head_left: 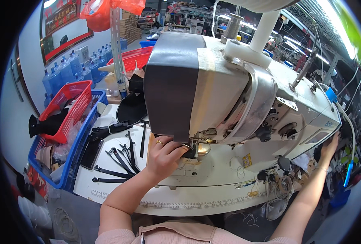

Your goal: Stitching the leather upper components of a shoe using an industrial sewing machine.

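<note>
A large sewing machine (pixel 229 101) with a grey and white head fills the middle. My left hand (pixel 164 156), a ring on one finger, is at the needle area with its fingers closed beside the presser foot (pixel 194 148). Something small and dark shows by the fingertips, too hidden to name. Reaching far right, my right hand (pixel 331 144) lies against the right end of the machine, its fingers partly out of sight behind it. Several short black straps with buckle-like ends (pixel 123 162) are fanned out on the white tabletop (pixel 119 191) left of my left forearm.
A black phone (pixel 92 153) lies left of the straps. Beside it a blue basket (pixel 77 162) holds a red basket (pixel 77 110) and black pieces. Cords and loose thread (pixel 282 189) clutter the table's right side. A measuring tape (pixel 160 202) runs along the front edge. Water bottles (pixel 75 63) stand behind.
</note>
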The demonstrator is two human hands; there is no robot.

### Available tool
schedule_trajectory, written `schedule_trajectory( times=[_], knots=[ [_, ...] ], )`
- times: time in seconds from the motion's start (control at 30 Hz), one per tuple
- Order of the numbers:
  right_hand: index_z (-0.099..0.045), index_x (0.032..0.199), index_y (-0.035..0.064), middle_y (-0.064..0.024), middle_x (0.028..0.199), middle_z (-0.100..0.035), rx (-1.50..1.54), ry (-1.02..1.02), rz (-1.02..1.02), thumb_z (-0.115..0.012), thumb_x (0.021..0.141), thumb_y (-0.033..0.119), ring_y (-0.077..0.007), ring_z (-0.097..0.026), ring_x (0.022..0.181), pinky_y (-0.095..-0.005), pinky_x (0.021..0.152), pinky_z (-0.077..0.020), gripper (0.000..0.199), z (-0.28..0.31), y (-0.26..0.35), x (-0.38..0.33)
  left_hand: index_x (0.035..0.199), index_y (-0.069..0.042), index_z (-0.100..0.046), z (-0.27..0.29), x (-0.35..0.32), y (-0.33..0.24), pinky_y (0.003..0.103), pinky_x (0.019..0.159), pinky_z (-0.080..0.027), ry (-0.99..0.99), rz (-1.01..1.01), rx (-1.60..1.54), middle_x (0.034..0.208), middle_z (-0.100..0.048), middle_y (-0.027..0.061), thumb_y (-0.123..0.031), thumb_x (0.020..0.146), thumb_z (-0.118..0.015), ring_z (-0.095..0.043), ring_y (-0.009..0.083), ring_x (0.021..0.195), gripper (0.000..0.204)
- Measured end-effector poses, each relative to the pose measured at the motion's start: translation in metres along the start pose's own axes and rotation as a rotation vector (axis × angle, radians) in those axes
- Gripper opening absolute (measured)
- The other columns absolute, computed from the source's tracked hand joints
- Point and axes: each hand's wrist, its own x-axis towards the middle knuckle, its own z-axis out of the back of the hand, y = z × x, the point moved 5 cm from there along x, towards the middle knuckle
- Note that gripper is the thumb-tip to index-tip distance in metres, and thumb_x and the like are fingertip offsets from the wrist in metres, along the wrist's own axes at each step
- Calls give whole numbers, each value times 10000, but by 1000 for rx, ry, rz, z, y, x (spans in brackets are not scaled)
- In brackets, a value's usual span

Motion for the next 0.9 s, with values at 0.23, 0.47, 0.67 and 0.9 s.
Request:
schedule_trajectory(
  times=[0.23, 0.47, 0.67, 0.9],
  knots=[
    [-621, 1132, 41, -76, 1030, -661, -207, -111, -396, -525, 919, 462, -186, -608, 998, -321, 875, -459, 481, -21, 36, 29, 783, -119, -669, 0, 2, -1, 338, 749, -454, -15, -50, 14, 820, -639, 1, 7, 592, -643, -588, 222, 815, 231],
    [-505, 1242, 5, -129, 1241, -556, -500, 170, 186, -541, 874, 136, -222, -528, 1117, -321, 984, -396, 392, -2, -22, -59, 772, -129, -663, -2, 2, -1, 339, 744, -432, -11, -31, 32, 824, -630, -3, -1, 579, -640, -578, 216, 794, 233],
    [-624, 1061, 55, 13, 813, -610, -277, 109, 130, -524, 949, 360, -71, -547, 685, -208, 627, -428, 340, 1, 18, 10, 767, -136, -653, 0, 6, -3, 348, 753, -428, -10, -59, 55, 815, -616, -7, -2, 576, -637, -574, 202, 785, 235],
    [-571, 1225, 30, -74, 1115, -644, -357, -111, -228, -542, 943, 221, -159, -616, 999, -275, 844, -490, 342, 15, 32, 61, 785, -141, -651, 1, 6, -5, 346, 736, -434, 13, -76, 64, 803, -608, -8, -47, 599, -650, -568, 199, 767, 208]
  ],
)
